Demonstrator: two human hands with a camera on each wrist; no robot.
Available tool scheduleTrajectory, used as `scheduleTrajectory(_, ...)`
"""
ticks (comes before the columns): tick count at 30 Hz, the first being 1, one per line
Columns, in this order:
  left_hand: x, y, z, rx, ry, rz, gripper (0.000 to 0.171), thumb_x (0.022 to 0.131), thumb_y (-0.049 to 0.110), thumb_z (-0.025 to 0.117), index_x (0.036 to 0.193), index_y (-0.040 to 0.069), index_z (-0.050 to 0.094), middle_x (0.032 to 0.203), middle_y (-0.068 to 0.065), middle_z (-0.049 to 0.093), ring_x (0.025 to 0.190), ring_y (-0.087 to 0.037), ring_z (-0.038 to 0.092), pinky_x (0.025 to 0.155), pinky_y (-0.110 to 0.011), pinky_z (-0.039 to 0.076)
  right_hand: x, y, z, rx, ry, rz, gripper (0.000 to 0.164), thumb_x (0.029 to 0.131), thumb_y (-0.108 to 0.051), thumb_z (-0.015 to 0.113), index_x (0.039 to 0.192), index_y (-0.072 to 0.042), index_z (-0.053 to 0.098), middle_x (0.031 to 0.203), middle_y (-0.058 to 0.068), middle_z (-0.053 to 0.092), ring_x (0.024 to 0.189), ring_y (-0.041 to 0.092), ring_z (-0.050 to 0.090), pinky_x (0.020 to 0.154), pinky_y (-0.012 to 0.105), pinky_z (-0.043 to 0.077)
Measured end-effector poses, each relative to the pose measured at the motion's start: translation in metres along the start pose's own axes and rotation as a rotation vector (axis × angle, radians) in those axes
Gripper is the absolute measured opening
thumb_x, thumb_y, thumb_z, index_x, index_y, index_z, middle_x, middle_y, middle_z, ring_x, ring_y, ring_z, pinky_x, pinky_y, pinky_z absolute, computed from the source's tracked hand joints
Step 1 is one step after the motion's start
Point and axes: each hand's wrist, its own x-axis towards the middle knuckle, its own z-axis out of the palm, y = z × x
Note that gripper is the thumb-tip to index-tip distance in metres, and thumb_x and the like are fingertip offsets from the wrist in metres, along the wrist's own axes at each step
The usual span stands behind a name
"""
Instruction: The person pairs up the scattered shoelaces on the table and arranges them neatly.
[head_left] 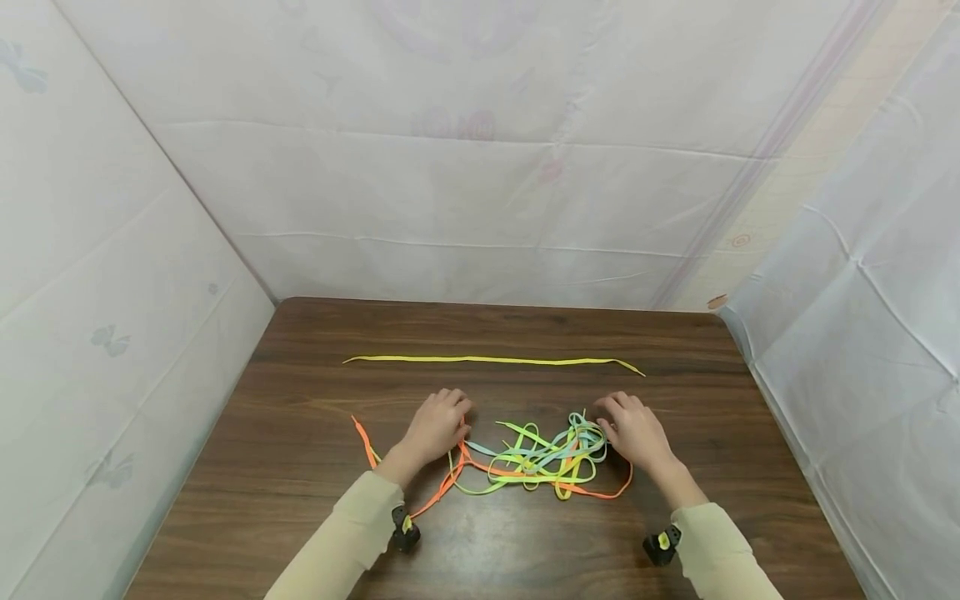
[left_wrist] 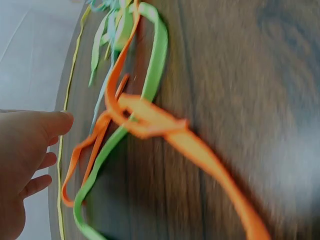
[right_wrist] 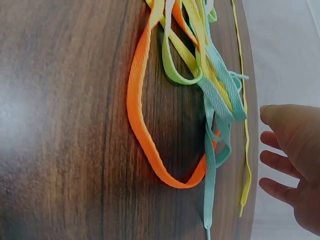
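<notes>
A tangled heap of shoelaces lies on the table, with an orange shoelace (head_left: 600, 495), a lime green shoelace (left_wrist: 158, 50) and a pale teal shoelace (right_wrist: 210, 175) among them. My left hand (head_left: 437, 423) hovers at the heap's left side, over the orange strands, its fingers loosely bent with nothing seen between them. On the right, my right hand (head_left: 633, 429) is beside the teal loops, fingers spread and relaxed. Both wrist views show the fingers apart from the laces. One yellow shoelace (head_left: 480, 359) lies stretched nearly straight, beyond both hands.
The brown wooden table (head_left: 300, 333) has rounded far corners. White patterned cloth (head_left: 450, 183) hangs behind it and along both sides. An orange lace end (head_left: 362, 435) reaches out past my left wrist. Small black cameras are strapped to both wrists.
</notes>
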Motion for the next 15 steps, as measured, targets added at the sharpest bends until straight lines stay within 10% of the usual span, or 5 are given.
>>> scheduleTrajectory(15, 0.014, 0.039, 0.024, 0.029, -0.038, 0.177, 0.014, 0.083, 0.024, 0.069, 0.095, 0.02, 0.066, 0.091, 0.004, 0.058, 0.079, -0.013, 0.053, 0.07, -0.03, 0.047, -0.004, -0.011, 0.004, 0.055, 0.044, -0.063, 0.021, 0.077, -0.013, 0.074, 0.097, -0.01, 0.067, 0.095, 0.007, 0.062, 0.083, 0.026, 0.059, 0.058, 0.038, 0.048)
